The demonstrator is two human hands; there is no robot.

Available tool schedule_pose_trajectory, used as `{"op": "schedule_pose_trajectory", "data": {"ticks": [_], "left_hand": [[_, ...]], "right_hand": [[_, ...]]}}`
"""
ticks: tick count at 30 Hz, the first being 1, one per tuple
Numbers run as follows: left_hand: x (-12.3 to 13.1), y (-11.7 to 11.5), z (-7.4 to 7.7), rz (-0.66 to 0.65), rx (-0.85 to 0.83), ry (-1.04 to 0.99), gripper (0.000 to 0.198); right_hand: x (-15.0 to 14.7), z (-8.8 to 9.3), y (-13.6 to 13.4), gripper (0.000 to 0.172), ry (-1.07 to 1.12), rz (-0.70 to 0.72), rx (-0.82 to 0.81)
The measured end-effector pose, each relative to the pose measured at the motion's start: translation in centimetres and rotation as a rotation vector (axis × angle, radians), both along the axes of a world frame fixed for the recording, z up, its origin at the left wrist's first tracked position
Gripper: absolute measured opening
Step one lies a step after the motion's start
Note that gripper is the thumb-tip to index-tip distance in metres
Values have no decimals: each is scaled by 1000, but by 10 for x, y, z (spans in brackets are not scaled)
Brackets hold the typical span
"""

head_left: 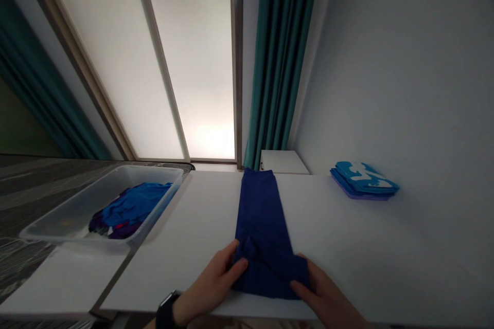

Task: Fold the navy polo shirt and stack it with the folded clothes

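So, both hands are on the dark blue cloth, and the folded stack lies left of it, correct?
Wrong side: the head view shows the folded stack right of the dark blue cloth. The left hand and right hand do rest on it.

Both hands (270, 285) on blue garment (262, 226)

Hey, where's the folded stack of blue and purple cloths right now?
Head view, far right: the folded stack of blue and purple cloths lies on the white table beside the wall, right of the long dark blue garment.
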State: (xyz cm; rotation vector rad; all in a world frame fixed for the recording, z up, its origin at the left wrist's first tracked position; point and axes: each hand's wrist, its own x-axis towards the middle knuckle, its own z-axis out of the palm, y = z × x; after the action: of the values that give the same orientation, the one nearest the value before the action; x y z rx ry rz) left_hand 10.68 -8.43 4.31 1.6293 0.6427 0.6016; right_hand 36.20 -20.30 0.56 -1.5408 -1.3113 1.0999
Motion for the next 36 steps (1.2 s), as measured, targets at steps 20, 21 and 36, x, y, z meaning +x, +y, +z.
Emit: {"op": "schedule_pose_trajectory", "data": {"ticks": [20, 21, 36], "left_hand": [[30, 81, -15, 254, -247, 75, 65], [27, 72, -16, 249, -171, 66, 71], [42, 73, -22, 294, -24, 190, 67]], "right_hand": [[13, 11, 135, 55, -404, -288, 48], [12, 12, 130, 59, -391, -314, 32], [9, -1, 106, 64, -281, -297, 28]]}}
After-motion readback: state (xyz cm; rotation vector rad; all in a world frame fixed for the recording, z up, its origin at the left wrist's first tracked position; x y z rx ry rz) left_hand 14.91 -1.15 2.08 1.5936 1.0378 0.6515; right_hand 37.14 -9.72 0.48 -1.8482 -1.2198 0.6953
